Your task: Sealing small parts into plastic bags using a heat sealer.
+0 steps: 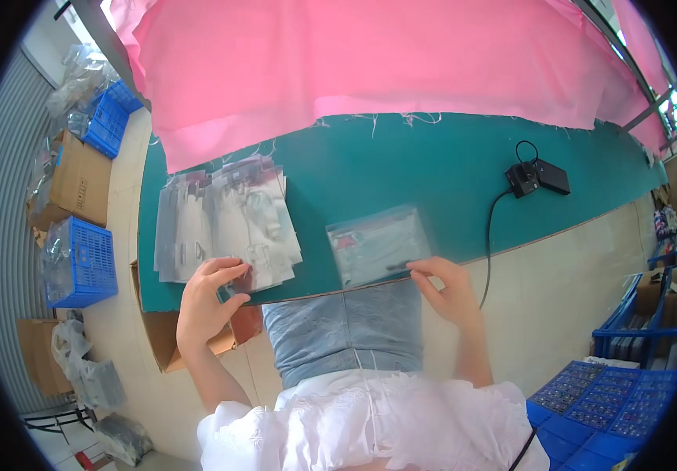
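A pile of flat clear plastic bags (248, 212) with pale and small contents overlaps in two rows on the left of the green table. My left hand (209, 302) is at the pile's near edge, thumb and fingers apart, fingertips by a dark reddish bag corner. One separate clear plastic bag (377, 243) lies slightly tilted at the table's near edge, a pinkish patch at its left and a small dark item low on the right. My right hand (452, 290) pinches this bag's lower right corner between thumb and fingers. What exactly is inside the bags is too blurred to tell.
Pink cloth (385, 63) hangs over the back of the green table (432, 173). A black device with a cable (523, 180) sits at the right. Blue crates (83, 263) and a cardboard box (79, 180) stand on the left floor; blue trays of small parts (605, 400) are lower right.
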`<state>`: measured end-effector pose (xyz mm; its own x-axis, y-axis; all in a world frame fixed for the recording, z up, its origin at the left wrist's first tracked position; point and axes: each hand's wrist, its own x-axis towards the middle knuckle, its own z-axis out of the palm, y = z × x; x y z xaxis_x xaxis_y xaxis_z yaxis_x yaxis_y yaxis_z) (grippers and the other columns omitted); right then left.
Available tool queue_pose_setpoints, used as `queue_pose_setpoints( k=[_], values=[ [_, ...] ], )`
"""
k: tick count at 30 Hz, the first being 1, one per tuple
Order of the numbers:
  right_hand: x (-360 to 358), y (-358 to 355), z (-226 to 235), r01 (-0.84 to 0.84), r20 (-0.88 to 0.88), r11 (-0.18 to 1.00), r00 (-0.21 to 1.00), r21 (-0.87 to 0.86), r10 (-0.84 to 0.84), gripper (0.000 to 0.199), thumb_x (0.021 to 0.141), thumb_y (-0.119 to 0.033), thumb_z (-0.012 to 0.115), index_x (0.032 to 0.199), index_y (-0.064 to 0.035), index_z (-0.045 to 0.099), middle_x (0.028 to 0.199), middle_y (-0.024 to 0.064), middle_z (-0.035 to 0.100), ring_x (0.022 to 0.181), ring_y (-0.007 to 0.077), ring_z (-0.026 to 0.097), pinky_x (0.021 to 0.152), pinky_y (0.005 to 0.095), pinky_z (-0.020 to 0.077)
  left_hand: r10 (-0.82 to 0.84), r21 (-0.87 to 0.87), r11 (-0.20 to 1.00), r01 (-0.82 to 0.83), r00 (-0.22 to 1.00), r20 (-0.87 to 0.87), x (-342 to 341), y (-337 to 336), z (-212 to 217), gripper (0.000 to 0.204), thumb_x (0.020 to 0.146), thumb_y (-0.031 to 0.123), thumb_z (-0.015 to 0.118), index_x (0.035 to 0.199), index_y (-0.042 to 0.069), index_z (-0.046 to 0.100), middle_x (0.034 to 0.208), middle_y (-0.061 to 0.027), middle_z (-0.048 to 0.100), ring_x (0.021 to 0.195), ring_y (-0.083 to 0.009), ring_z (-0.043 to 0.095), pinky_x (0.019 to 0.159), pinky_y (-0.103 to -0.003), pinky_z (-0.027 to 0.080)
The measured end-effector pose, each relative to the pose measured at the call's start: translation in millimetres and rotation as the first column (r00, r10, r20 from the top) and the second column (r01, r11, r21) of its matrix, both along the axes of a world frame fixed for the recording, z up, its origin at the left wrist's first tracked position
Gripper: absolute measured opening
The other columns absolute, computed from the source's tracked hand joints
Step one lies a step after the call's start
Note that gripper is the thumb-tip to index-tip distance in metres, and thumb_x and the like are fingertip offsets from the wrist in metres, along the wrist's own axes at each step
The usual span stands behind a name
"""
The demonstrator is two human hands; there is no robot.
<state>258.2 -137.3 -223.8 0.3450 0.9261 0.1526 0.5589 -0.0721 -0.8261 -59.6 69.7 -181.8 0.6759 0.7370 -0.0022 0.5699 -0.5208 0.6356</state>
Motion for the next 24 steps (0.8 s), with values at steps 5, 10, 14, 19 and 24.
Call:
queue_pose_setpoints(
  k=[5,10,14,19,24],
  values=[
    [-2.5,-3.6,-4.2,0.004,-0.021,0.999,1.000,-0.049,-0.005,0.016,0.085,-0.002,0.066,0.101,-0.0029,0.069,0.087,0.0088,0.068,0.080,0.0187,0.065,0.071,0.0281,0.0488,0.169,-0.236,0.958,-0.162,0.986,0.007,3.8,10.2,-1.9,0.050,0.057,-0.002,0.079,0.106,0.007,0.070,0.103,-0.0101,0.062,0.101,-0.0300,0.059,0.091,-0.039,0.048],
    [-4.8,0.7,-10.2,-0.014,0.023,1.000,1.000,0.016,0.014,0.015,0.085,-0.006,0.065,0.099,-0.0050,0.069,0.081,0.0076,0.067,0.072,0.0209,0.063,0.059,0.0311,0.0478,0.049,0.024,0.999,-0.047,0.996,-0.075,13.0,-2.6,-7.4,0.053,0.058,-0.003,0.079,0.108,0.008,0.070,0.117,-0.0094,0.059,0.113,-0.0282,0.053,0.096,-0.039,0.046],
    [-8.3,2.8,-7.7,-0.057,0.035,0.998,0.998,0.019,0.056,0.015,0.085,-0.006,0.064,0.099,-0.0051,0.068,0.080,0.0074,0.066,0.071,0.0207,0.063,0.057,0.0311,0.0475,0.003,0.024,1.000,-0.004,1.000,0.030,3.5,0.8,-8.4,0.045,0.064,-0.003,0.077,0.107,0.007,0.070,0.119,-0.0095,0.060,0.110,-0.0268,0.056,0.094,-0.037,0.047],
    [-12.2,6.1,-7.3,-0.064,0.037,0.998,0.997,0.006,0.063,0.015,0.084,-0.004,0.064,0.099,-0.0054,0.068,0.079,0.0075,0.066,0.070,0.0212,0.063,0.055,0.0310,0.0472,0.093,-0.156,0.985,-0.069,0.984,0.155,-8.0,13.6,-22.1,0.025,0.082,-0.002,0.064,0.106,0.002,0.069,0.100,-0.0109,0.068,0.092,-0.0199,0.065,0.085,-0.030,0.050],
    [-16.6,1.2,-0.6,-0.027,0.112,0.984,0.994,0.176,0.007,0.018,0.080,0.000,0.065,0.098,-0.0027,0.068,0.080,0.0078,0.066,0.070,0.0212,0.063,0.057,0.0303,0.0477,0.231,0.294,0.666,-0.685,0.565,0.792,-9.7,-29.8,16.8,0.007,0.085,-0.003,0.061,0.089,-0.002,0.066,0.079,-0.0125,0.065,0.070,-0.0209,0.062,0.064,-0.031,0.050]
  ],
)
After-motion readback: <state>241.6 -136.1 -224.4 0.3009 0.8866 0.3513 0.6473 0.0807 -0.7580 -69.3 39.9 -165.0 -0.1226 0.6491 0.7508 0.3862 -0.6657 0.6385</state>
